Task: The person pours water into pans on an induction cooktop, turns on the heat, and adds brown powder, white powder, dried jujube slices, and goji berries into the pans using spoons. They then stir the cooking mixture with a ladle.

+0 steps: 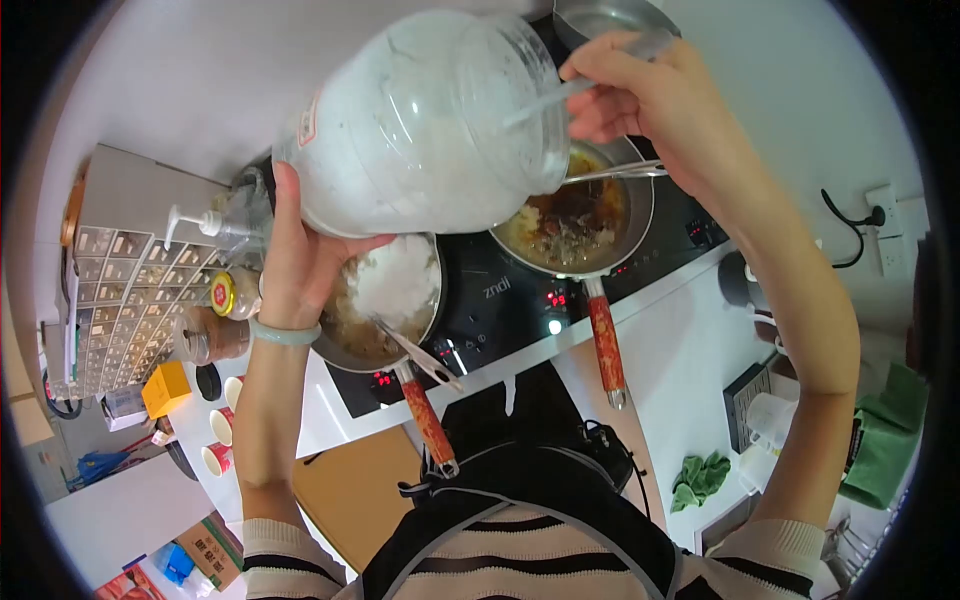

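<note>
Jar (420,130): tilted between your hands
Left hand (303,262): grasping its left end
Right hand (655,95): gripping utensil (548,101) at jar's mouth

2 pans (641,212) sit side by side on the cooktop (478,262), a vessel (612,18) behind, 3 cups (221,427) at left

Between your hands (295,268) (640,85) shines a smooth plastic jar (415,125); beneath them, metal pans (643,205) on a glossy cooktop (465,270).
</note>
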Motion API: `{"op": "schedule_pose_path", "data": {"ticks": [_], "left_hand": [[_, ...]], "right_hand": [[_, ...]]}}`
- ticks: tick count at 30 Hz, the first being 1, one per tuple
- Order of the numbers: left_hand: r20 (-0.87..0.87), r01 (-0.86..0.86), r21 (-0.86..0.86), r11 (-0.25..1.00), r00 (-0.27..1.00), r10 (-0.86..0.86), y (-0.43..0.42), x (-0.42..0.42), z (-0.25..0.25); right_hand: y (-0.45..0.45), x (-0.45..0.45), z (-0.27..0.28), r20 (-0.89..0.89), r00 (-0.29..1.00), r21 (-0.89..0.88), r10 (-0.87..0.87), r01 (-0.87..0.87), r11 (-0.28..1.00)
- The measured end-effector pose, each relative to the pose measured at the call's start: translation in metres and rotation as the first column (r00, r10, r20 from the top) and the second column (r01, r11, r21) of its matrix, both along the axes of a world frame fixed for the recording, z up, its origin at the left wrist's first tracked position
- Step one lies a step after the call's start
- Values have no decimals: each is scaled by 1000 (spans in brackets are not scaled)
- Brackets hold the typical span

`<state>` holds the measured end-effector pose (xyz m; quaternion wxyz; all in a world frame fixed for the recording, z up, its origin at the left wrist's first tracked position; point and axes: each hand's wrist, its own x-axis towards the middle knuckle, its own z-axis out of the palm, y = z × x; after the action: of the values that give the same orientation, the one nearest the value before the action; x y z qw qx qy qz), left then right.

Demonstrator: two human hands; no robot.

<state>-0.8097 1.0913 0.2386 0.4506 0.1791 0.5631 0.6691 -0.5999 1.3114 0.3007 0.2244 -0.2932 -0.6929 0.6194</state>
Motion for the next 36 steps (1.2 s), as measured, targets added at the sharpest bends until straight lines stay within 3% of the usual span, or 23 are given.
{"op": "schedule_pose_path", "data": {"ticks": [8,14,18,19,20,21,24,25,27,29,31,32,34,36], "left_hand": [[-36,10,-67,998,999,-13,12,-17,-14],[-108,-26,-116,993,994,13,25,-24,-16],[-127,-40,-124,992,992,24,32,-25,-19],[-129,-40,-127,991,991,24,33,-26,-19],[-124,-40,-129,991,992,23,34,-26,-19],[-119,-38,-131,991,993,23,34,-25,-19],[-122,-38,-124,992,992,23,37,-21,-19],[-125,-43,-120,992,992,28,36,-21,-19],[-107,-26,-121,992,994,13,35,-22,-20],[-102,-12,-112,994,995,0,35,-23,-19],[-113,-4,-108,994,994,-8,33,-18,-16],[-111,3,-110,994,994,-16,32,-16,-15],[-107,26,-112,993,994,-38,34,-10,-13],[-81,46,-79,996,995,-52,37,-1,-12]], "right_hand": [[29,40,3,14,993,72,-113,112,991],[43,79,-10,18,977,8,-212,212,977],[18,103,-60,-99,983,141,-155,168,976],[6,108,-73,-18,991,258,-129,129,957],[2,116,-91,55,998,568,16,-45,822],[1,124,-105,170,977,796,129,-213,567],[-2,124,-114,172,940,983,295,-185,15],[-1,126,-116,133,946,989,294,-148,29],[1,133,-107,282,922,950,265,-307,57],[4,135,-78,293,931,932,217,-329,152],[4,128,-41,166,976,926,143,-204,319],[4,110,-42,6,987,949,163,-57,310],[11,61,-48,-143,966,949,215,72,306],[17,18,-66,-103,963,954,248,25,299]]}}
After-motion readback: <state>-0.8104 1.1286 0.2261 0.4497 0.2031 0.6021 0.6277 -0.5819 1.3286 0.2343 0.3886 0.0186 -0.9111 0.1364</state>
